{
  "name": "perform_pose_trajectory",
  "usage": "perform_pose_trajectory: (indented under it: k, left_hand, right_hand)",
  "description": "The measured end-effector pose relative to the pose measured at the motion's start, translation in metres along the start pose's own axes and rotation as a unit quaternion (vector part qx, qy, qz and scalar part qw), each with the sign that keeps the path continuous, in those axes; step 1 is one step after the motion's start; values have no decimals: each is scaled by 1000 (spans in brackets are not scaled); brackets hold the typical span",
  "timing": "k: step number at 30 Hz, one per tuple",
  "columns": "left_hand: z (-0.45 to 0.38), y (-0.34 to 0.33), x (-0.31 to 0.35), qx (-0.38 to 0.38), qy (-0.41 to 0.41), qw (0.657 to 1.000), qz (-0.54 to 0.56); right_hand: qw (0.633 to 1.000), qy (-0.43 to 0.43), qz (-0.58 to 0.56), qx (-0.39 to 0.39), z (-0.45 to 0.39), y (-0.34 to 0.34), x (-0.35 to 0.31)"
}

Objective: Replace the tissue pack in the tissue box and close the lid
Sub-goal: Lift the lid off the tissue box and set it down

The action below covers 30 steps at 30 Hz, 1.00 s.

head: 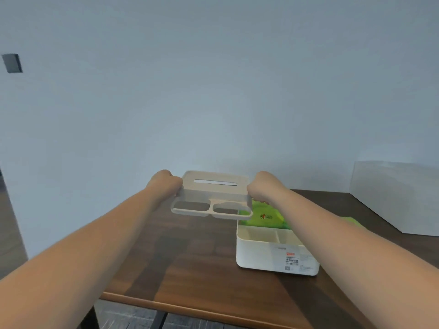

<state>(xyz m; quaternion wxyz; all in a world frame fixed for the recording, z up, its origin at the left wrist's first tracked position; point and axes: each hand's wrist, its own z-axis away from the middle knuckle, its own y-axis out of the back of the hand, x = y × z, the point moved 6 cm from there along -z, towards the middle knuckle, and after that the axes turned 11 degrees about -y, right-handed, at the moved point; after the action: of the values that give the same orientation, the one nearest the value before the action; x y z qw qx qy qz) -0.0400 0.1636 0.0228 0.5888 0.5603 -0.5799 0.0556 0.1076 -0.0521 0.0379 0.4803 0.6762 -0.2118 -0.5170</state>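
Observation:
I hold the beige lid of the tissue box in the air above the table, up and to the left of the box. It has a long slot on top and two open cut-outs at its near edge. My left hand grips its left side and my right hand grips its right side. The white tissue box stands open on the table at the right, with a label on its front wall. A green tissue pack lies inside its far compartment, partly hidden by the lid and my right forearm.
The dark wooden table has a lighter front edge near me. Another green item peeks out behind my right forearm. A white box-like block stands at the right against the pale wall. A grey wall plate is at far left.

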Motion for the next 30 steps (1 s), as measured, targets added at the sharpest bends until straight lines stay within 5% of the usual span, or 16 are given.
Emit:
perform_pose_trajectory:
  k: [12,30]
  left_hand:
    - [4,24,-91,-14,81,995,-62]
    - [0,-13,-142,-37,113,987,-106]
  right_hand:
    - [981,25,167,-94,3,-81,-61]
    - [906,63,385,-163,-24,-148,-60]
